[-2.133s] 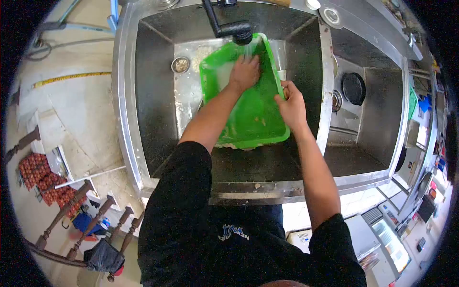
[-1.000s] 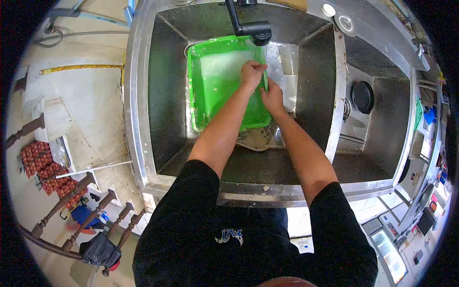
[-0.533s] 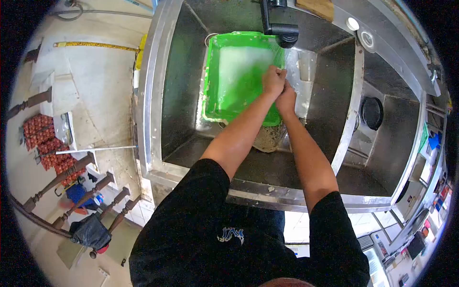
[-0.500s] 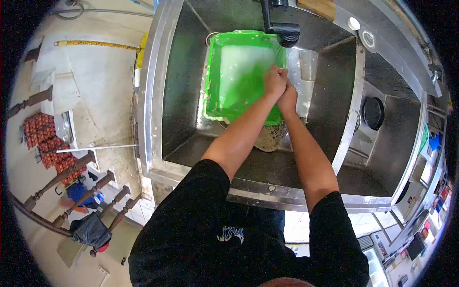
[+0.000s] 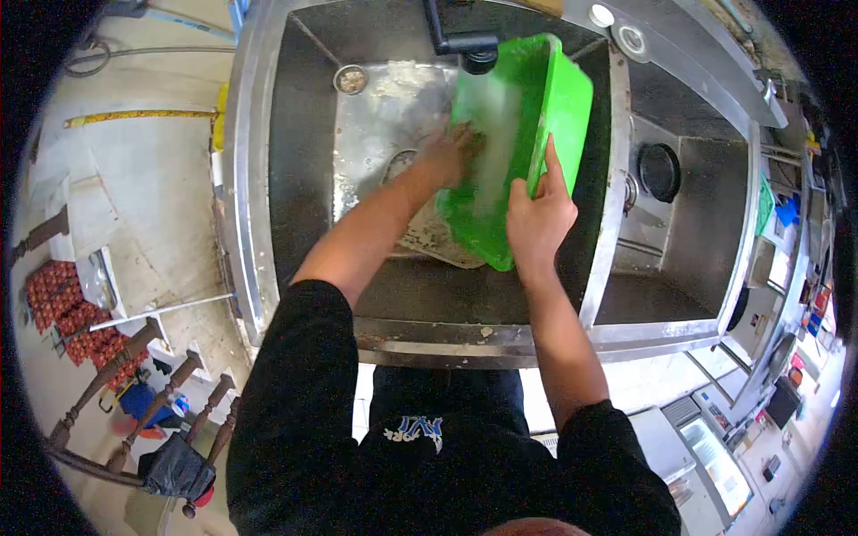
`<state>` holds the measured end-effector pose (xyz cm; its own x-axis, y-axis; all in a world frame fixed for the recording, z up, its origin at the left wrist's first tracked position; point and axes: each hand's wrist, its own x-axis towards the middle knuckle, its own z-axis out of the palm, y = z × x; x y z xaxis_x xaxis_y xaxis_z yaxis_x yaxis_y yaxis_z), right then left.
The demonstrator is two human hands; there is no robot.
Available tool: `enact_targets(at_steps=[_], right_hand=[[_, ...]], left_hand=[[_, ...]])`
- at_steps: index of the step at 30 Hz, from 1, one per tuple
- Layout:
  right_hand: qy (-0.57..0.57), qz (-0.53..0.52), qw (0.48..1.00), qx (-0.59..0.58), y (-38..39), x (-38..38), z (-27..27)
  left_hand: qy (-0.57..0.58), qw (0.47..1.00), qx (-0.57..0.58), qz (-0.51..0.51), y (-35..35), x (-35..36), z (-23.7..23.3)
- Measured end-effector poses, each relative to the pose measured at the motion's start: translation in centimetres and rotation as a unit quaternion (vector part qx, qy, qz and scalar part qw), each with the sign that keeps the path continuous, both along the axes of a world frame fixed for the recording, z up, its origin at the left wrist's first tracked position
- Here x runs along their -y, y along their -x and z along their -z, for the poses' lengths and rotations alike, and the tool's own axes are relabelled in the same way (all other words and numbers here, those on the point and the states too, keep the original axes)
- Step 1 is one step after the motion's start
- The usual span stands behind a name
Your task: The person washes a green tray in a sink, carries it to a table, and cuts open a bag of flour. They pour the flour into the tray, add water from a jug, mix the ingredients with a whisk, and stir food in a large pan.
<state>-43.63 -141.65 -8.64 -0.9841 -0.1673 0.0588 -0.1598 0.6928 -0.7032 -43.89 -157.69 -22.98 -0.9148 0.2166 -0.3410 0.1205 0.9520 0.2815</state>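
Note:
A green plastic tub is tipped up on its side in the large metal sink, below the black faucet. My right hand grips the tub's right rim, its index finger stretched along the outer wall. At the tub's lower left side is my left hand, smeared by motion, its fingers reaching toward the inside. Whitish water blurs the tub's interior. Pale residue lies on the sink floor, and a flat speckled piece rests under the tub's near edge.
A strainer cup sits at the sink's back left corner. In the smaller basin on the right is a round black pan. A white lid lies on the back ledge. Wooden railings and red net sacks are at the far left.
The tub has gone from lying flat to tipped up toward the right. My hands, together before, have parted: the right took the rim, the left moved left. The view has shifted.

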Motion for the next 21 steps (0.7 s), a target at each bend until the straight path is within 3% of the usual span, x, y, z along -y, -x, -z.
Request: enact_targets(at_steps=[2,5,8,11,14,15,16,18,20,21], right_hand=[[-0.018,-0.018,0.999,-0.045,-0.2,-1.0,-0.8],[-0.007,0.006,0.990,-0.141,-0.4,-2.8,0.0],[-0.062,0.033,0.981,-0.180,-1.0,-4.0,-1.2],[-0.088,0.013,0.966,-0.242,-1.6,-5.1,-1.2],[-0.064,-0.007,0.955,-0.290,-2.1,-5.7,-1.3],[-0.070,-0.018,0.944,-0.321,-2.0,-6.0,-1.8],[-0.076,-0.029,0.933,-0.352,-1.9,-6.2,-2.3],[-0.055,-0.048,0.924,-0.375,-1.9,-6.6,-2.7],[-0.058,-0.078,0.909,-0.405,-2.1,-7.0,-3.7],[-0.057,-0.095,0.901,-0.419,-2.3,-7.1,-4.0]], left_hand=[[0.089,0.979,-0.183,0.035,-1.4,0.7,3.2],[0.134,0.960,-0.244,-0.021,-0.4,-1.6,2.2],[0.085,0.956,-0.279,-0.019,-0.5,-2.5,1.9],[-0.097,0.961,-0.228,-0.120,-0.8,-4.0,6.1],[0.014,0.970,-0.233,-0.072,-0.9,-3.4,0.2],[-0.201,0.928,-0.209,-0.233,0.4,-3.5,2.7],[-0.402,0.817,-0.170,-0.376,2.6,-3.9,7.3],[-0.531,0.691,-0.174,-0.459,4.6,-4.9,7.0],[-0.429,0.762,-0.281,-0.395,5.2,-5.4,-1.9],[-0.454,0.761,-0.259,-0.384,5.6,-5.7,-2.7]])
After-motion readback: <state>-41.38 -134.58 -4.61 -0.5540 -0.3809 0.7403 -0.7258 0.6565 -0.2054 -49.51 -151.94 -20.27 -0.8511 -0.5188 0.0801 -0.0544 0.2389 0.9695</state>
